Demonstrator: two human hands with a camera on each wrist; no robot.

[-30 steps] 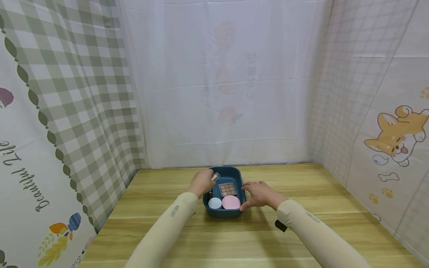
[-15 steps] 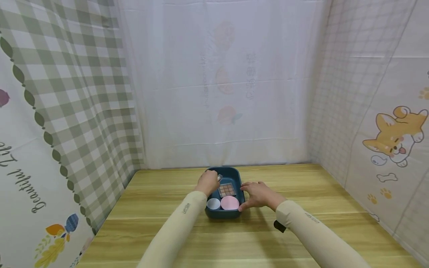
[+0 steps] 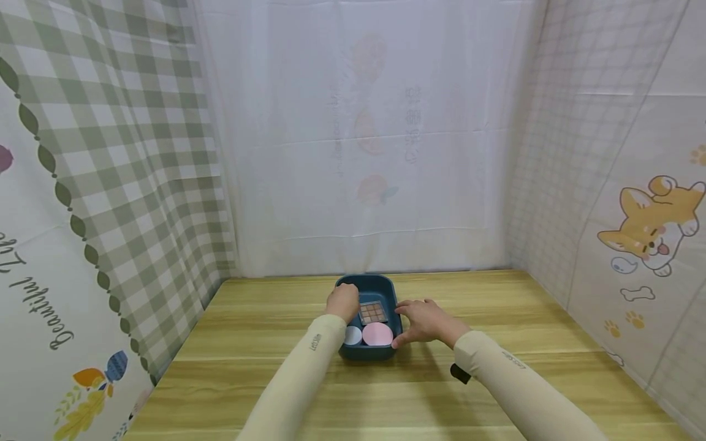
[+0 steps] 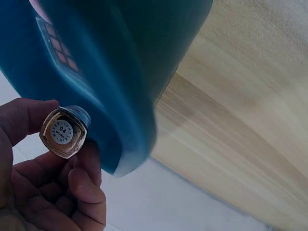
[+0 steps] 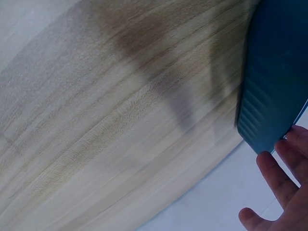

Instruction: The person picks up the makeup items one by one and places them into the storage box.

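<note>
My left hand [image 3: 343,302] is over the left side of a dark blue plastic bin [image 3: 366,353]. In the left wrist view it pinches a small cosmetic tube [image 4: 63,133] between thumb and fingers, its squarish end with a round "04" label facing the camera. The head view hides that tube behind the hand. Inside the bin lie an eyeshadow palette [image 3: 372,312], a pink round item [image 3: 377,334] and a white round item [image 3: 353,335]. My right hand [image 3: 427,320] touches the bin's right side, fingers spread; in the right wrist view its fingertips [image 5: 266,160] meet the bin near its edge.
The bin stands near the back edge of a wood-grain table [image 3: 469,367]. A white curtain [image 3: 358,153] hangs behind it. Checked cloth [image 3: 165,153] covers the left side, and a printed cloth [image 3: 607,184] the right.
My left hand has moved slightly right and lower over the bin, and the tube's clear end has gone out of sight in the head view. The right hand stays at the bin's side.
</note>
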